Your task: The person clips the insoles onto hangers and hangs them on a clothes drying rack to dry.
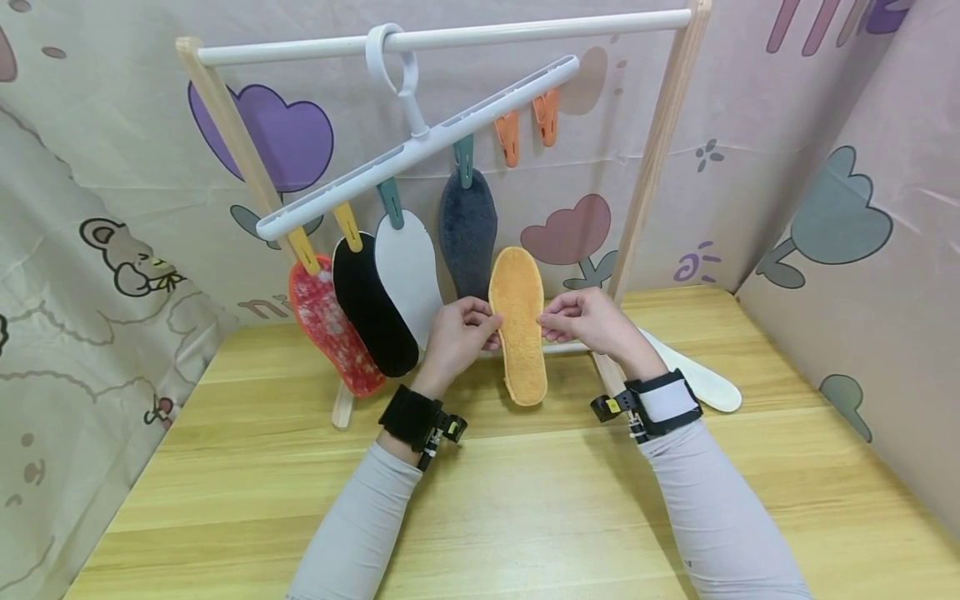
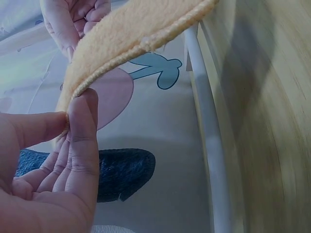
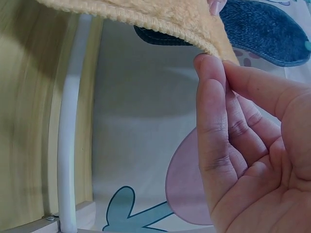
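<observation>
A pale wooden table boxed in by cartoon-print cloth

The wooden table [image 1: 525,500] fills the foreground under even, soft light. Behind it and on both sides hang beige fabric walls [image 1: 862,125] printed with a purple heart [image 1: 277,133], tulips and a bear [image 1: 127,254].

- Bright, even, soft light fills the head view; faint shadows lie under the forearms on the pale wooden counter [image 1: 525,517].
- Head view's edges bow outward.
- Both wrist views are blurred along their wood-side edges.
</observation>
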Available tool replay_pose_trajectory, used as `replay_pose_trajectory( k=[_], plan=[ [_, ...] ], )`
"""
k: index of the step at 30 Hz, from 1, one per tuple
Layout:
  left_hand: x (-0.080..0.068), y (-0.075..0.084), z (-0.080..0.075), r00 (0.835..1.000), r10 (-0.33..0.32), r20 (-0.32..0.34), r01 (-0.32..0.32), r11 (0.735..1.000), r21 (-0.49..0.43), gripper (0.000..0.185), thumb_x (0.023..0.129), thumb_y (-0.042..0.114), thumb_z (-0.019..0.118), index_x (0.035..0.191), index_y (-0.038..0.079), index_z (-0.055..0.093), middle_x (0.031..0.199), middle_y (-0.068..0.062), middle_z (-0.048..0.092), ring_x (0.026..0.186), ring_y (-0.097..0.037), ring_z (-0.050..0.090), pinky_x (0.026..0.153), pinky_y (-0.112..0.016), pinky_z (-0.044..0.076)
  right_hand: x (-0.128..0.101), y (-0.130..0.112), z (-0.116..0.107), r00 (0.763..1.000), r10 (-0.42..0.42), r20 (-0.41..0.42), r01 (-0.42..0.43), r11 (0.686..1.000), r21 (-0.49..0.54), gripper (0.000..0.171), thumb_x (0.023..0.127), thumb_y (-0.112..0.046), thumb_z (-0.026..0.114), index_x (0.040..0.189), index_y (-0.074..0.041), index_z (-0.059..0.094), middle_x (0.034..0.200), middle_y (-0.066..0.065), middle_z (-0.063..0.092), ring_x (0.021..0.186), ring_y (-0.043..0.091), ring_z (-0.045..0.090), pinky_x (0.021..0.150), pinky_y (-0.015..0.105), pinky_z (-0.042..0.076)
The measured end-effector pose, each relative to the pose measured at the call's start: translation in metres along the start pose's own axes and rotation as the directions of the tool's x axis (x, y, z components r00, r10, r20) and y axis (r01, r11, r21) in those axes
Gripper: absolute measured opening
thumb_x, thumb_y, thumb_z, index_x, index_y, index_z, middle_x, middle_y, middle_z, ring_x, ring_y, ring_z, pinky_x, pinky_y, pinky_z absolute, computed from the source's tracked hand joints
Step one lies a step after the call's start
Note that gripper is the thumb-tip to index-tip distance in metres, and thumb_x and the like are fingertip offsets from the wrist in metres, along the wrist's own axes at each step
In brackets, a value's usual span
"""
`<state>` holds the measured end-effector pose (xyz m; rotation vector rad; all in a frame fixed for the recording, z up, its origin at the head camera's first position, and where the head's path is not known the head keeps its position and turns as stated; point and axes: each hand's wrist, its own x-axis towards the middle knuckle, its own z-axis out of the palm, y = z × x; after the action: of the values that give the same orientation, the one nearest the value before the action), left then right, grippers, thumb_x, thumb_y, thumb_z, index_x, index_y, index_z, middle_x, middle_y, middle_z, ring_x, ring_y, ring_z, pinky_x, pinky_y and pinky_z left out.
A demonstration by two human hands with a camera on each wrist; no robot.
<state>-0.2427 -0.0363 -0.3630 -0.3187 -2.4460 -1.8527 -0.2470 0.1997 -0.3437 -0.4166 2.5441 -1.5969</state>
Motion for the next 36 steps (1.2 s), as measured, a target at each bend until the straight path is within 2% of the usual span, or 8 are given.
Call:
replay_pose_trajectory(
  k=[2,5,11,16,21,25,31,36],
  plan=[
    [0.0,0.001,0.0,1.0,0.003,-0.002,-0.003,1.0,-0.004,0.011,0.101,0.009,0.075,0.106,0.001,0.071,0.086,-0.015,0.078,0.067,-0.016,0.075,0.075,-0.042,0.068,-0.001,-0.001,0.0,1.0,-0.004,-0.005,0.004,1.0,-0.012,0.021,0.103,-0.009,0.072,0.108,0.012,0.073,0.092,0.016,0.082,0.076,0.01,0.076,0.074,0.027,0.066],
    [-0.001,0.002,0.0,1.0,0.012,-0.007,-0.012,1.0,-0.012,0.011,0.101,0.01,0.076,0.106,0.001,0.071,0.086,-0.015,0.077,0.068,-0.015,0.074,0.073,-0.038,0.068,-0.001,-0.002,-0.001,1.0,-0.009,-0.012,0.008,1.0,-0.022,0.022,0.103,-0.011,0.073,0.107,0.011,0.074,0.092,0.016,0.082,0.076,0.009,0.076,0.074,0.028,0.066],
    [-0.002,0.001,0.0,0.999,0.054,-0.01,-0.054,0.998,-0.044,0.012,0.101,0.01,0.076,0.105,0.0,0.071,0.087,-0.013,0.075,0.072,-0.025,0.076,0.068,-0.031,0.066,-0.001,-0.002,-0.001,1.0,-0.015,-0.025,0.014,0.999,-0.034,0.022,0.103,-0.012,0.073,0.106,0.01,0.074,0.094,0.019,0.081,0.077,0.009,0.076,0.077,0.031,0.067],
    [-0.002,0.001,0.0,0.997,0.08,-0.015,-0.08,0.994,-0.068,0.011,0.1,0.008,0.075,0.105,-0.001,0.07,0.088,-0.013,0.074,0.076,-0.03,0.077,0.076,-0.046,0.068,-0.002,-0.004,-0.001,0.999,-0.027,-0.035,0.025,0.998,-0.05,0.022,0.103,-0.012,0.073,0.107,0.01,0.074,0.095,0.02,0.081,0.076,0.008,0.076,0.074,0.025,0.065],
    [-0.002,0.002,-0.001,0.994,0.108,-0.012,-0.109,0.99,-0.085,0.01,0.1,0.004,0.075,0.105,-0.003,0.07,0.089,-0.017,0.074,0.076,-0.031,0.077,0.083,-0.061,0.065,-0.003,-0.007,-0.002,0.999,-0.03,-0.04,0.027,0.998,-0.063,0.024,0.103,-0.014,0.073,0.108,0.009,0.075,0.097,0.022,0.081,0.077,0.006,0.075,0.073,0.021,0.063],
    [-0.001,0.002,-0.001,0.993,0.121,-0.002,-0.121,0.99,-0.079,0.008,0.1,0.002,0.074,0.105,-0.003,0.071,0.09,-0.018,0.074,0.075,-0.029,0.077,0.081,-0.057,0.066,-0.004,-0.009,-0.004,0.998,-0.036,-0.054,0.032,0.997,-0.071,0.024,0.104,-0.015,0.073,0.109,0.008,0.076,0.1,0.023,0.081,0.079,0.007,0.075,0.074,0.021,0.064],
    [0.0,0.003,0.0,0.99,0.136,0.022,-0.134,0.988,-0.074,0.008,0.1,0.003,0.074,0.105,-0.004,0.071,0.09,-0.019,0.075,0.086,-0.045,0.077,0.078,-0.049,0.067,-0.003,-0.011,-0.006,0.995,-0.053,-0.085,0.048,0.997,-0.057,0.025,0.103,-0.016,0.073,0.111,0.008,0.075,0.099,0.02,0.081,0.079,0.007,0.076,0.077,0.027,0.066],
    [-0.001,0.003,-0.001,0.991,0.131,0.022,-0.129,0.989,-0.066,0.009,0.101,0.004,0.074,0.104,-0.003,0.071,0.091,-0.019,0.075,0.089,-0.047,0.077,0.076,-0.041,0.068,-0.002,-0.01,-0.005,0.993,-0.068,-0.092,0.063,0.996,-0.059,0.025,0.104,-0.017,0.073,0.111,0.007,0.075,0.099,0.02,0.081,0.079,0.005,0.075,0.077,0.025,0.065]
  ],
)
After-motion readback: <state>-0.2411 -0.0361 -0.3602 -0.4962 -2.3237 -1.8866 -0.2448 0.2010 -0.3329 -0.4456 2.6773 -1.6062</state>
